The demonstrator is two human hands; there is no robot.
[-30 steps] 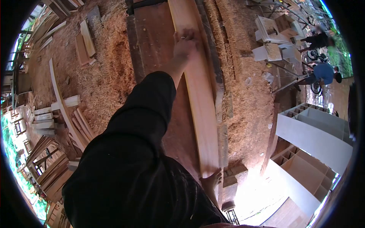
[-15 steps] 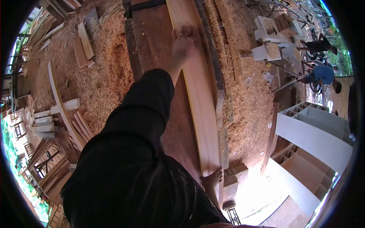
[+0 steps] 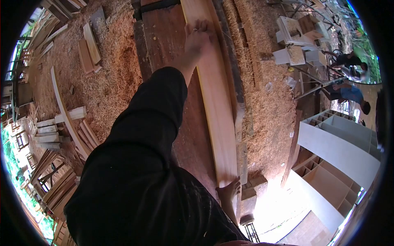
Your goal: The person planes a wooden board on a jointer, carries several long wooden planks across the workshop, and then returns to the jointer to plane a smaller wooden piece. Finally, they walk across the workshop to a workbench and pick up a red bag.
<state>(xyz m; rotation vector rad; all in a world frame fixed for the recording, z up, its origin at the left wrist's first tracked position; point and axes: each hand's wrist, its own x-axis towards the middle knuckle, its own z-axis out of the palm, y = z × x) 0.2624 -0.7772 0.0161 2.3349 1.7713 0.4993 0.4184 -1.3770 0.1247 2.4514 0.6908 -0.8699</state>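
A long pale wooden board (image 3: 216,110) lies lengthwise on a brown, worn work surface (image 3: 189,135). At the far part of the board, my left hand (image 3: 199,37) rests across its top with the fingers bent over it. The arm behind that hand is stretched out in a black sleeve (image 3: 152,119). My right hand (image 3: 230,192) is at the near end of the board, thumb on the left side and fingers toward the right edge, gripping it. The undersides of both hands are hidden.
Wood shavings (image 3: 266,135) cover the ground on both sides. Loose planks (image 3: 92,43) and a long strip (image 3: 61,98) lie at left. White cabinets (image 3: 336,141) stand at right. Two people (image 3: 351,94) are at the far right.
My left hand has shifted slightly up and away along the board. My right hand has moved a little, its fingers slightly higher. The people at right have changed position.
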